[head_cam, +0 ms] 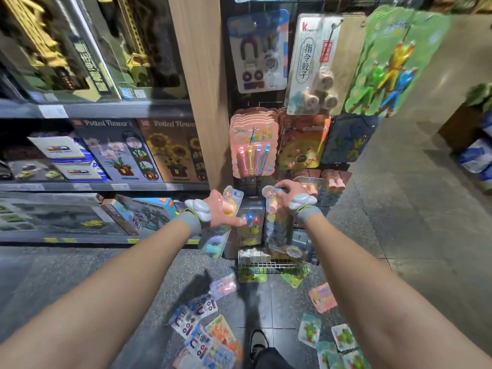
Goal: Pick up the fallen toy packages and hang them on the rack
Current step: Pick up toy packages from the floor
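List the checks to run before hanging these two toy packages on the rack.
1. Left hand grips left toy package: ok.
2. Right hand grips right toy package: ok.
3. Both packages aligned for hanging: cannot tell, blurred.
4. Free spot on wire rack: cannot tell.
5. Floor cleared: not ok, fallen packages lie near the shoe.

Upper shelf boxes [66,49] blurred, floor packages [202,342] cut by bottom edge
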